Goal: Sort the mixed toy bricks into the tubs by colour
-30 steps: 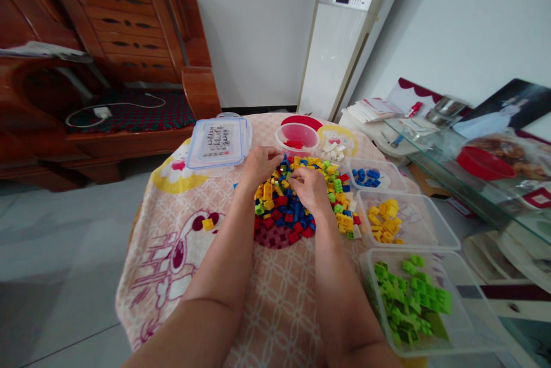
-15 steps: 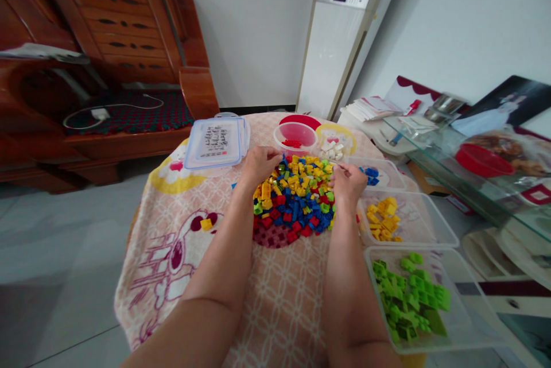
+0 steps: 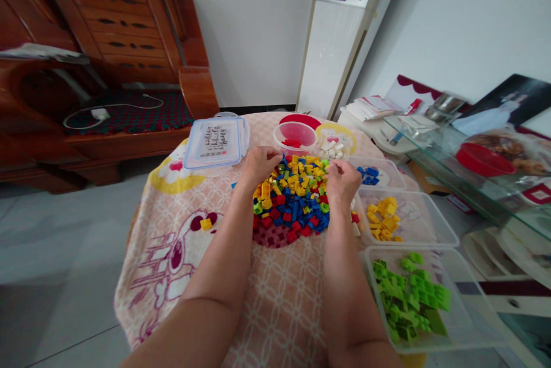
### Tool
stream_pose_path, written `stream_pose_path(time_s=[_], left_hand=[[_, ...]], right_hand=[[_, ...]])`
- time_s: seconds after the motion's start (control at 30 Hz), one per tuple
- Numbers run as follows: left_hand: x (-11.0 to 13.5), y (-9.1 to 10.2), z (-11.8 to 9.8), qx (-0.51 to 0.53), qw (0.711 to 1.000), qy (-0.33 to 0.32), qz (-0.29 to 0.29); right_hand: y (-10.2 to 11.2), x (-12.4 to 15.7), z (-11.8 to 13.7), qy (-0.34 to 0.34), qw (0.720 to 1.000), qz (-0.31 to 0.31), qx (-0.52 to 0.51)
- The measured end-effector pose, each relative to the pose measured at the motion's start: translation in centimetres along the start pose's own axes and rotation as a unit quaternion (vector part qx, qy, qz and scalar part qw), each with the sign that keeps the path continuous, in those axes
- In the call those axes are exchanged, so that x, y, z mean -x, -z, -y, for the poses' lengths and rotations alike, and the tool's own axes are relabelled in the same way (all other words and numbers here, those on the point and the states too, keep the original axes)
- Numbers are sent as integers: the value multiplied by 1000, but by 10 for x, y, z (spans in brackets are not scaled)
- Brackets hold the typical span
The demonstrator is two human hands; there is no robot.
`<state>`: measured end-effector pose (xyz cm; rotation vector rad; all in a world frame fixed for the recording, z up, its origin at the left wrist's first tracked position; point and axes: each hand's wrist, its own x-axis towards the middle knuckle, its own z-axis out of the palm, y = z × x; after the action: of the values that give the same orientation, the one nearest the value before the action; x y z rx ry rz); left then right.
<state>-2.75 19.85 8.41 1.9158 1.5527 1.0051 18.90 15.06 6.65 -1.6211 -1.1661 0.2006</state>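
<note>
The right hand (image 3: 343, 183) has swung from the middle of the block pile (image 3: 297, 190) to its three o'clock edge, drawing back slightly from the tub of blue blocks (image 3: 394, 178), so it now stands between pile and tub. Its fingers are pinched narrow; whether they hold a block I cannot tell. The left hand (image 3: 260, 166) keeps its place at the pile's ten o'clock, fingers curled, its grip hidden. Beyond, a pink bowl (image 3: 297, 128) with red blocks sits at twelve, white blocks (image 3: 333, 150) at one, and tubs of yellow blocks (image 3: 424, 219) and green blocks (image 3: 456, 287) from three to four. A blue-edged lid (image 3: 215, 143) lies at ten on the patterned tablecloth (image 3: 279, 293). A wooden bench (image 3: 120, 29) stands past ten, a glass shelf (image 3: 430, 141) at two.
</note>
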Motion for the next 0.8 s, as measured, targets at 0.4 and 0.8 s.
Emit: stream_pose_path(time_s=[0.4,0.8], left_hand=[[-1,3,1,-11,1000,-4,-7],[-2,5,-1,-32,999,-7,-14]], right_hand=[[-23,32,46,216,942,241,87],[-32,42,46,310,860,358,191]])
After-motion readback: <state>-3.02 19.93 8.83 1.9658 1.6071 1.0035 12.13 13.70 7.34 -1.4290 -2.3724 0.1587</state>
